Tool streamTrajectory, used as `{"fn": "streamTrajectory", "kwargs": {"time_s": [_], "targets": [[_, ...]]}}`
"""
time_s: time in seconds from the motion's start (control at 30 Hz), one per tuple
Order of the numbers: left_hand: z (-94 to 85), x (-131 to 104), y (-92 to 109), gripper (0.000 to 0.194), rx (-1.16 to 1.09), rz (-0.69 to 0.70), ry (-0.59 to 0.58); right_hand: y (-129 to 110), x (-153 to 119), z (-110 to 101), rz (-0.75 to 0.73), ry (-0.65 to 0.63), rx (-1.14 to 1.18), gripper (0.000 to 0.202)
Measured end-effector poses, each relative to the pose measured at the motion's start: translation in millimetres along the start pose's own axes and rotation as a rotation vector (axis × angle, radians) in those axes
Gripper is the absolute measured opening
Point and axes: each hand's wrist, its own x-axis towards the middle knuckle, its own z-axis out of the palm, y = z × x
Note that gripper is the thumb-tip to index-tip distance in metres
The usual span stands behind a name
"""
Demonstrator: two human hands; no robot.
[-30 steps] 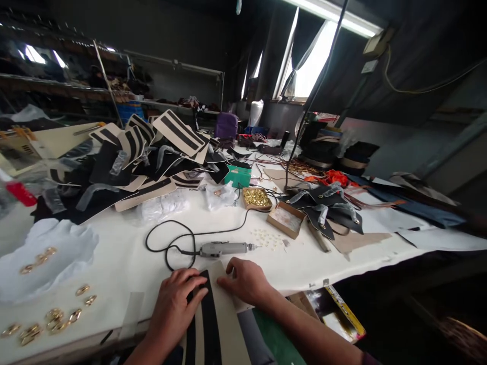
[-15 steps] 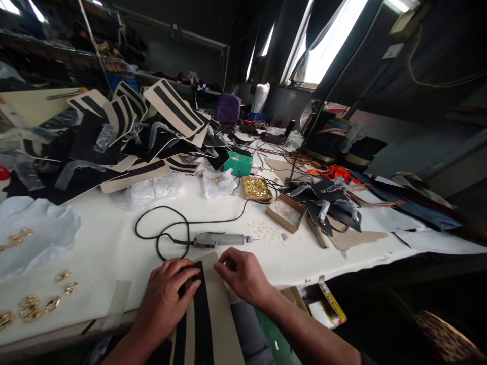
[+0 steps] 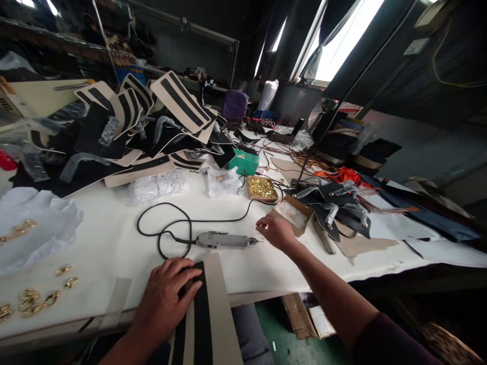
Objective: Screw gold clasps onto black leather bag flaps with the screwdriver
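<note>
My left hand (image 3: 169,294) lies over the near end of a beige panel with black strips (image 3: 222,314), its fingers bent and closed against one strip. The panel hangs over the table's front edge toward my lap. My right hand (image 3: 279,233) is stretched over the table, thumb and fingertips pressed together at the scattered small gold pieces, which it mostly covers. Whatever it pinches is too small to make out. A grey corded electric screwdriver (image 3: 224,240) lies between the hands, its bit pointing at the right fingertips. Just behind the right hand stands an open cardboard box (image 3: 304,228).
A box of gold fittings (image 3: 262,187) stands behind, near a green box (image 3: 245,162). Panels are heaped at the back left (image 3: 178,101). Gold rings and clasps (image 3: 30,301) lie at the left. Black pieces with wrapped straps (image 3: 323,218) lie at the right. The screwdriver's cord (image 3: 205,221) loops across the table.
My right hand has moved from the panel's top edge forward and right to the small gold pieces. My left hand has stayed on the panel. The view has shifted slightly.
</note>
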Motion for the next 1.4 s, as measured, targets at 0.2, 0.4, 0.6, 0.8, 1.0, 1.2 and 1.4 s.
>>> {"fn": "streamTrajectory", "kwargs": {"time_s": [0.2, 0.4, 0.6, 0.8, 1.0, 1.2, 1.4], "targets": [[-5.5, 2, 8, 0.015, -0.013, -0.029, -0.007, -10, 9, 12, 0.0, -0.069, -0.102, 0.021], [-13.8, 7, 15, 0.015, -0.029, -0.076, -0.049, -4, 30, 11, 0.048, -0.193, -0.152, 0.022], [-16.2, 7, 17, 0.017, -0.05, -0.102, -0.07, -4, 48, 8, 0.032, -0.285, -0.236, 0.022], [-16.7, 7, 17, 0.018, -0.056, -0.112, -0.073, -15, 48, 6, -0.039, -0.298, -0.351, 0.02], [-16.1, 7, 16, 0.017, -0.043, -0.099, -0.064, -27, 46, 6, -0.103, -0.25, -0.424, 0.018], [-16.9, 6, 17, 0.016, -0.031, -0.092, -0.061, -59, 8, -10, -0.068, -0.11, -0.248, 0.027], [-16.1, 6, 17, 0.016, -0.015, -0.073, -0.054, -119, -70, 28, -0.248, -0.295, 0.63, 0.02]]}}
